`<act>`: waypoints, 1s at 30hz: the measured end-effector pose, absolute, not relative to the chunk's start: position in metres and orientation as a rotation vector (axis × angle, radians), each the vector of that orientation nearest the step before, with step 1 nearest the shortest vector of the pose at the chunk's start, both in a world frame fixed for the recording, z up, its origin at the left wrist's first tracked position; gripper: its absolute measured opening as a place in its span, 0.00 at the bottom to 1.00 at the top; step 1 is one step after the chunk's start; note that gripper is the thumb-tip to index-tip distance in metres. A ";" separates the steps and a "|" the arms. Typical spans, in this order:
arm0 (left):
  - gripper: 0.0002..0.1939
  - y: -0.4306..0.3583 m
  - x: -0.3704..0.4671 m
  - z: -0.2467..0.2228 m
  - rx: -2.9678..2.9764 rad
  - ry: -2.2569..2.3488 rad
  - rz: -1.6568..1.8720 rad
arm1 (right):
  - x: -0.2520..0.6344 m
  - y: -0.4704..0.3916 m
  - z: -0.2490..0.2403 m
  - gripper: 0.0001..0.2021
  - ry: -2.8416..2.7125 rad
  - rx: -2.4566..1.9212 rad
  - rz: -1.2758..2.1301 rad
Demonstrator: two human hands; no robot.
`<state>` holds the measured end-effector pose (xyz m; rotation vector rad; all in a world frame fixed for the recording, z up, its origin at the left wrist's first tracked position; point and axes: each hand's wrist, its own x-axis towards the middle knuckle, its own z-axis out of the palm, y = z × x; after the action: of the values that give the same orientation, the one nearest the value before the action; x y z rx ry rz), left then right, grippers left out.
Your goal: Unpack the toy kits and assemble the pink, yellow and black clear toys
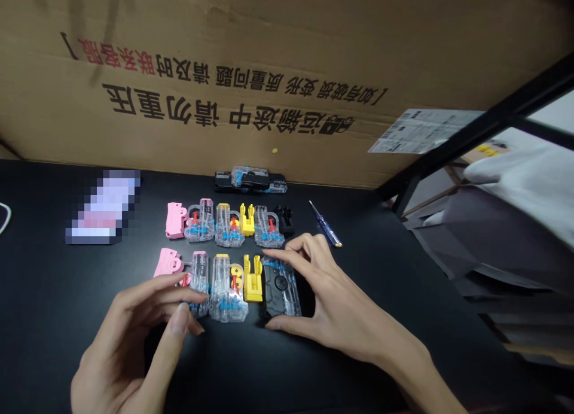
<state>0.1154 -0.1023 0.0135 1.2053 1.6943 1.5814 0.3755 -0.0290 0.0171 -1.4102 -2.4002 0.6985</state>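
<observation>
My right hand (320, 288) spans a black-and-clear plastic toy body (281, 285) that lies on the desk, thumb at its near end and fingers at its far end. My left hand (139, 336) is curved over the near left clear toy body (200, 282), fingers and thumb apart; it partly hides that piece, and I cannot tell if it touches. A pink plastic part (169, 262) lies just beyond the left fingers. Between the hands are another clear toy body (228, 291), with blue and red parts inside, and a yellow clip-like part (253, 280).
Behind is a row of similar clear bodies (229, 225) with pink, yellow and black parts. A screwdriver (326, 225) lies to the right. Farther back, black-and-clear pieces (250, 179) lie before a cardboard wall (188, 145). A blurred-out flat object (103, 207) lies left; a black metal frame (475, 124) stands right.
</observation>
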 end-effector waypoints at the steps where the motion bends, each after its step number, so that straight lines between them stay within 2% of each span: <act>1: 0.08 -0.102 0.115 0.013 1.209 1.694 1.581 | 0.376 -0.029 0.017 0.44 -2.402 -1.411 0.698; 16: 0.08 -0.103 0.112 0.010 1.197 1.659 1.593 | 0.381 -0.033 0.021 0.48 -2.401 -1.456 0.723; 30: 0.05 -0.101 0.096 -0.003 1.161 1.549 1.782 | 0.382 -0.032 0.025 0.47 -2.366 -1.569 0.778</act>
<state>0.0957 -0.1006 -0.0035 1.1606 1.5494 1.7815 0.3823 -0.0321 0.0245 -1.5690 -2.3660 0.7784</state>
